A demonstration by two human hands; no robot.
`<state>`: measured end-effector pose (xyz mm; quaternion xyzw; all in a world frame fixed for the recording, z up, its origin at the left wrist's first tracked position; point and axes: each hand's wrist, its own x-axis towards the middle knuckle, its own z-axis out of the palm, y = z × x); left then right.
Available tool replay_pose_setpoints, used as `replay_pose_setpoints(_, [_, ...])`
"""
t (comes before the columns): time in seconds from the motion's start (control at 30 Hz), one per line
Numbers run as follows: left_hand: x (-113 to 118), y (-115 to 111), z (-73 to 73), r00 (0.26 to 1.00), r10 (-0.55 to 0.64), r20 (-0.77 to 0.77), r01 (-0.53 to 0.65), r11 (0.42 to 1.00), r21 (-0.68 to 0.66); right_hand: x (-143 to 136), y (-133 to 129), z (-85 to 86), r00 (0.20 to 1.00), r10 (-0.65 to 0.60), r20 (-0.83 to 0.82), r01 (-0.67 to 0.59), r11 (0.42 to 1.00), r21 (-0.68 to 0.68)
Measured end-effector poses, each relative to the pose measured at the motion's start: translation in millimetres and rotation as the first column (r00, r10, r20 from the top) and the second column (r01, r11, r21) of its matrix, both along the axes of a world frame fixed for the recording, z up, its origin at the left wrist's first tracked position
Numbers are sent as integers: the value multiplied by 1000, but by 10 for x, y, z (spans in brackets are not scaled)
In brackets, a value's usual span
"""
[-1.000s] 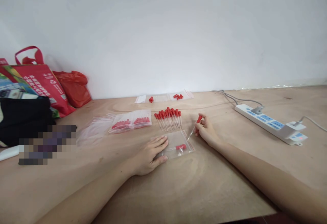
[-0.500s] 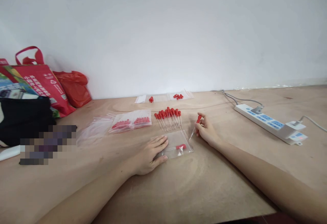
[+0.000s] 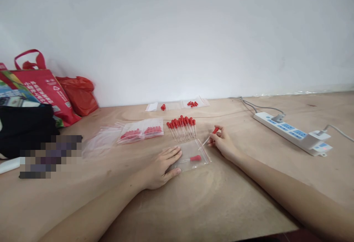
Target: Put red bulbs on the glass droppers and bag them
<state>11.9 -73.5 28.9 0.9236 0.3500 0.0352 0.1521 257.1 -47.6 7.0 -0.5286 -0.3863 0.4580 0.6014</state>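
Note:
My left hand [image 3: 164,165] lies flat with fingers stretched on the left part of a clear zip bag [image 3: 188,147]. Inside that bag is one dropper with a red bulb [image 3: 195,158], its tube running toward my left fingers. Between the fingertips of my right hand [image 3: 224,143] is another glass dropper [image 3: 215,130], tilted, its red bulb up and its thin tip over the bag's right edge. Whether the tip is inside the opening I cannot tell. Just behind the bag, several red-bulbed droppers [image 3: 182,122] lie fanned side by side.
Filled bags of red-bulbed droppers [image 3: 152,130] and thin clear bags [image 3: 103,137] lie to the left. Near the wall are bags with red bulbs [image 3: 193,104]. A power strip [image 3: 287,129] with cables is on the right; a red shopping bag [image 3: 47,91] stands far left.
My right hand has tilted the dropper flatter, and its tip has moved left, from beside the bag to over its right edge. The left hand stays in place.

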Motion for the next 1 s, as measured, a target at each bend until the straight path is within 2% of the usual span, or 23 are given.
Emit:
replay_pose_setpoints(0.1, [-4, -6, -6, 1000, 22, 14, -22, 1000, -3, -78, -73, -19, 986, 110, -128, -115, 993, -30])
replay_pose_setpoints(0.2, [-7, -9, -19, 998, 32, 48, -32, 999, -5, -101, -114, -61, 966, 233, -114, -234, 972, 3])
replay_pose_setpoints(0.3, [-7, -6, -32, 996, 18, 89, -19, 1000, 12, -44, -96, -98, 935, 351, 51, -352, 936, 12])
replay_pose_setpoints(0.37, [-6, -4, -38, 994, 5, 108, -8, 1000, 23, 6, -69, -110, 884, 410, 225, -425, 905, 17])
replay_pose_setpoints(0.47, [-4, -6, -34, 993, -8, 118, 5, 1000, 30, 43, -52, -115, 769, 394, 504, -498, 863, 84])
replay_pose_setpoints(0.53, [0, -12, -23, 993, -15, 119, 12, 999, 32, 35, -62, -117, 689, 358, 631, -548, 826, 129])
replay_pose_setpoints(0.6, [9, -19, -7, 993, -12, 121, 9, 1000, 28, 25, -68, -121, 627, 331, 705, -590, 793, 153])
replay_pose_setpoints(0.67, [18, -25, 6, 992, 7, 129, -9, 1000, 17, 39, -37, -119, 599, 355, 718, -619, 774, 135])
replay_pose_setpoints(0.73, [25, -29, 14, 990, 18, 142, -19, 1000, 7, 84, 53, -107, 629, 418, 656, -600, 797, 68])
replay_pose_setpoints(0.8, [29, -28, 18, 986, 18, 164, -18, 1000, -2, 135, 202, -81, 705, 418, 573, -500, 866, -17])
replay_pose_setpoints(0.87, [30, -26, 22, 981, 21, 192, -19, 1000, -10, 149, 383, -44, 770, 301, 563, -331, 942, -51])
replay_pose_setpoints(0.9, [30, -24, 24, 978, 26, 205, -23, 1000, -15, 132, 476, -24, 777, 238, 583, -258, 965, -49])
replay_pose_setpoints(1.0, [24, -19, 28, 975, 24, 222, -18, 999, -32, -6, 727, 26, 738, 102, 667, -105, 994, -35])
